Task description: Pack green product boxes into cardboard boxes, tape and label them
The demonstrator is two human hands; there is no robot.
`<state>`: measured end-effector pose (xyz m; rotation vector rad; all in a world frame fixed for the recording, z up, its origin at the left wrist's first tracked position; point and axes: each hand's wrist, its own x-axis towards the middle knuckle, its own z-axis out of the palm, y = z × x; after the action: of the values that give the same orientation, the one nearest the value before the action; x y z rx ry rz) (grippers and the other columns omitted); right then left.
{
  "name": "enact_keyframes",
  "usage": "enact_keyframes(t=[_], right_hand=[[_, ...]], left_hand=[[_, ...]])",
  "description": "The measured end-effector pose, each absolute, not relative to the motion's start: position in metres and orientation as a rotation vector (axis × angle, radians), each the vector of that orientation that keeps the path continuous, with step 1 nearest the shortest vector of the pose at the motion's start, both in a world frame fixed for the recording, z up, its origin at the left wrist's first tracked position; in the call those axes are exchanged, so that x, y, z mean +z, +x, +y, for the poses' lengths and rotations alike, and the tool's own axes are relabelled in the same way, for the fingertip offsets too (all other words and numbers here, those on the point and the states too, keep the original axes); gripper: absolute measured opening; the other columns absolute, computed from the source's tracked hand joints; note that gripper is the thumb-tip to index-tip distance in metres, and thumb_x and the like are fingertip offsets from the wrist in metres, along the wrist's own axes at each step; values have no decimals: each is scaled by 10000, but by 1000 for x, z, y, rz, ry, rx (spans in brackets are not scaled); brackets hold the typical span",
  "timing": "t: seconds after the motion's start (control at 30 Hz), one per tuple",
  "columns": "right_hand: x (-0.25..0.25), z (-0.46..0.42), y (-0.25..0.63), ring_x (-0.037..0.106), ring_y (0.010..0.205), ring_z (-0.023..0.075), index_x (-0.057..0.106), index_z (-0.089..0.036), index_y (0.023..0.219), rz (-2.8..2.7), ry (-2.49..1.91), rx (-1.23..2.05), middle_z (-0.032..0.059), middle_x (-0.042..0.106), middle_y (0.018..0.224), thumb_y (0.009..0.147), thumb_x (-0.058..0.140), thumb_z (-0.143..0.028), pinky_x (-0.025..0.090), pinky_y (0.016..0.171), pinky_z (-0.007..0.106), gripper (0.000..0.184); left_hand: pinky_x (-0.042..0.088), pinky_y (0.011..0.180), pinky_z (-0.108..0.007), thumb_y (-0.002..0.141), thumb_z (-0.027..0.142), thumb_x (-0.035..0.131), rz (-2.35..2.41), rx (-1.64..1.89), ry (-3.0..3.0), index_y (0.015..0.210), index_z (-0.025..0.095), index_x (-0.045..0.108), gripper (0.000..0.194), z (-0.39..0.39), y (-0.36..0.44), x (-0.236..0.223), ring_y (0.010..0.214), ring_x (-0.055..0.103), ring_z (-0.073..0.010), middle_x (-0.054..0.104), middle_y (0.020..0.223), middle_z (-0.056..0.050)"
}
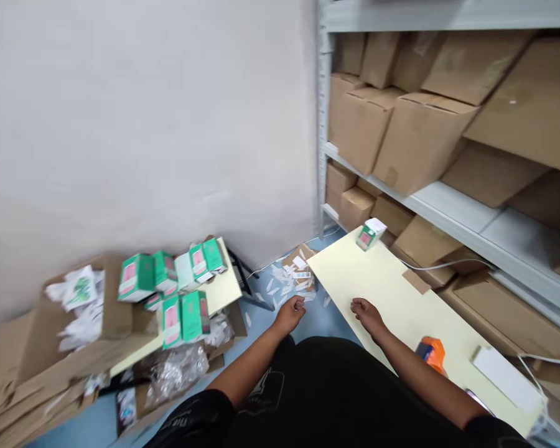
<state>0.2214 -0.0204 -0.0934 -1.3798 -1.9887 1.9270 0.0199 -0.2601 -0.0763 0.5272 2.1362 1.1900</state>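
In front of my body, over the gap between two tables, my left hand (291,314) hangs with its fingers curled in; nothing shows in it. My right hand (368,315) is also loosely closed, over the near edge of the pale yellow table (382,280), and no object shows in its fingers. Beyond it, at the table's far end, stands a small green and white carton (371,234). An orange and dark item (432,354), possibly a tape dispenser, lies beside my right forearm. Several green cartons with pink panels (193,314) sit on the left table (226,286).
An open cardboard box (114,311) at left holds white bags or papers. White scraps (284,280) litter the blue floor between the tables. A metal rack (324,118) with brown boxes (420,137) runs along the right. A white flat box (504,376) lies on the right table.
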Motion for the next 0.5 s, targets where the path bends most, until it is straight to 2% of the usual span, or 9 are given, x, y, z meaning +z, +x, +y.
enact_keyframes(t=[0.33,0.5], right_hand=[[-98,-124,149,722,1045,285,695,-219,1120,-2403,-1068,1993,96,769,1146,737,640,-507,566,835,370,483],[-89,-201,124,713,970,283,707,-220,1048,-2464,-975,2012,96,777,1069,705,672,-497,544,775,362,443]], left_hand=[[534,927,-367,779,297,685,2237,1414,129,1074,178,691,318,-421,54,-72,921,680,-206,741,1032,-69],[538,933,-363,792,292,679,2252,1481,5,1077,187,693,305,-503,63,-73,932,693,-202,748,1056,-66]])
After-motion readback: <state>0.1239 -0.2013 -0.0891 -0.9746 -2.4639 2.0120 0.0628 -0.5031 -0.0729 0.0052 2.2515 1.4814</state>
